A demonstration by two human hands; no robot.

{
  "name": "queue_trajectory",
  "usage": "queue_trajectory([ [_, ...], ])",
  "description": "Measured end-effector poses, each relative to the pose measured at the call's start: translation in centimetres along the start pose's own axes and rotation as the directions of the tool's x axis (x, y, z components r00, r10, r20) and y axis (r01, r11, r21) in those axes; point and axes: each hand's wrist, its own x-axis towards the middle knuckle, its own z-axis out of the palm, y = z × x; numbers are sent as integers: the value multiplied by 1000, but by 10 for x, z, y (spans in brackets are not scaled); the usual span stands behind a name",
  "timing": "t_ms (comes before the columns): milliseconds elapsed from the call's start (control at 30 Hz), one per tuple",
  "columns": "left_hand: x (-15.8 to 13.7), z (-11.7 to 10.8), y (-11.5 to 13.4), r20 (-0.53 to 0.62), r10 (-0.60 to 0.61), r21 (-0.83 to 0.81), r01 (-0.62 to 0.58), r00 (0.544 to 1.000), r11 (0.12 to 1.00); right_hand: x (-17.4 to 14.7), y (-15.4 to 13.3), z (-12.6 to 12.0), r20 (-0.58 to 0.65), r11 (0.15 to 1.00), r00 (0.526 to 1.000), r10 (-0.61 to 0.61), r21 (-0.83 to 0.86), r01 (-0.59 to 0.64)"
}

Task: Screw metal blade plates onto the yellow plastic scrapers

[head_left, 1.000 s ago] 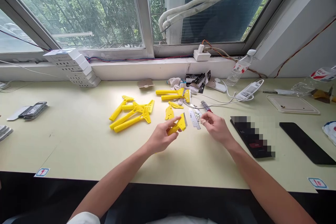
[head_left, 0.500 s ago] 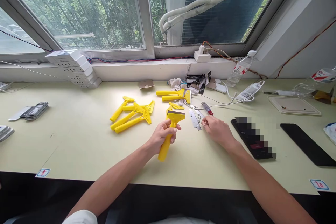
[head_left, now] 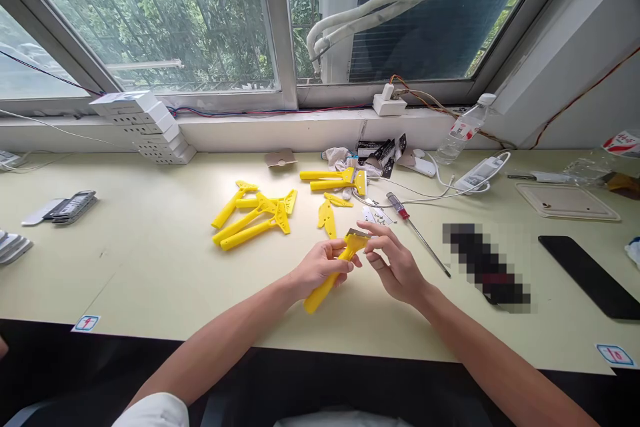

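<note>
My left hand (head_left: pixel 325 268) is closed around the handle of a yellow scraper (head_left: pixel 320 293), whose head with a dark metal blade tilts up and right. At that head, the bent fingers of my right hand (head_left: pixel 397 267) touch or nearly touch the blade's right end; anything small between them cannot be made out. Just beyond lie loose yellow plastic pieces (head_left: pixel 327 217). Metal blade plates with small screws (head_left: pixel 377 213) lie right of these. A screwdriver (head_left: pixel 420 237) with a clear and red handle rests right of my right hand.
Several yellow scrapers (head_left: pixel 257 217) lie to the left, with two more (head_left: pixel 335 180) farther back. A phone (head_left: pixel 485 267) and a black slab (head_left: pixel 590 277) lie right. Bottle (head_left: pixel 463 130), power strip (head_left: pixel 480 173) and cables stand toward the window; white boxes (head_left: pixel 145 127) are stacked left.
My right hand has moved left from the metal plates to the head of the scraper in my left hand. The scraper has tilted rightward. The screwdriver's shaft is now uncovered.
</note>
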Motion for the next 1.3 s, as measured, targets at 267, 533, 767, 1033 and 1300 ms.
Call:
queue_trajectory([
  [267,1,-1,-4,23,-11,-12,11,1000,1000,-3,1,1,61,994,996,70,74,-75],
  [533,-2,-1,3,50,-45,71,41,998,997,-4,-2,-6,96,985,991,94,138,-107],
  [767,-2,-5,2,60,-116,97,110,991,989,-2,-2,-8,190,971,978,81,209,-121],
  [1033,-1,-6,4,147,-148,216,114,978,970,1,-1,-8,279,930,941,192,255,-265],
  [1300,-2,-13,6,245,-212,252,149,946,956,6,3,-7,275,702,814,512,411,-581],
])
